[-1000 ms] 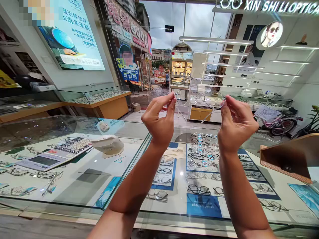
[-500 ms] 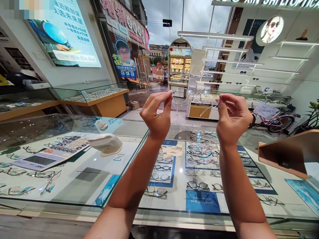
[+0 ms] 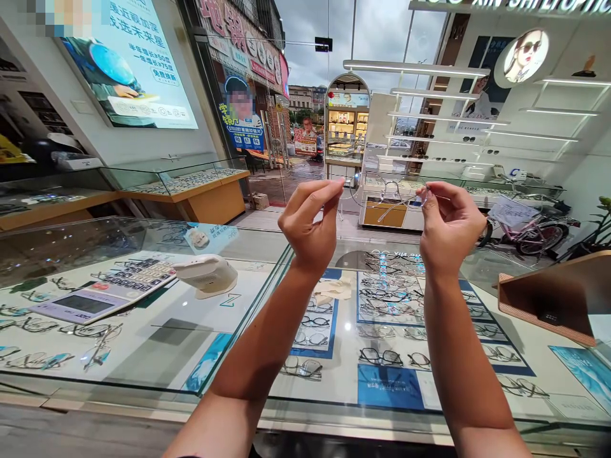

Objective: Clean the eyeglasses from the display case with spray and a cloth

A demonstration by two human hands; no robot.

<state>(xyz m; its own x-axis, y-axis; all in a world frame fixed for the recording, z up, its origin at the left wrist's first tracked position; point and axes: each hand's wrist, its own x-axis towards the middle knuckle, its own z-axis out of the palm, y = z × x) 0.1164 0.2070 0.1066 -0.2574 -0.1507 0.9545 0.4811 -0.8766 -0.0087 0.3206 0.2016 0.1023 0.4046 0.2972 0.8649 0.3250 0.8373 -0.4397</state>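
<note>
A pair of thin, clear-lensed eyeglasses [image 3: 392, 191] is held up in the air above the glass display counter. My left hand [image 3: 312, 219] pinches its left side between thumb and fingertips. At the other side, my right hand [image 3: 449, 219] is closed on the frame with thumb and forefinger. One temple arm slants down between the hands. The thin rims are hard to make out against the bright shop behind. Under my forearms, rows of eyeglasses [image 3: 380, 356] lie inside the glass counter [image 3: 344, 394].
On the left counter are a calculator [image 3: 76, 305] and a white scanner-like device [image 3: 206, 275]. A beige cloth [image 3: 334, 289] lies between my forearms. At the right stands a brown tilted stand [image 3: 548, 299]. Farther off are a mirror [image 3: 347, 133] and a bicycle [image 3: 532, 232].
My left hand has shifted right, closer to my right hand, which has moved slightly right. The eyeglasses have turned a little between them. The view has shifted slightly.
</note>
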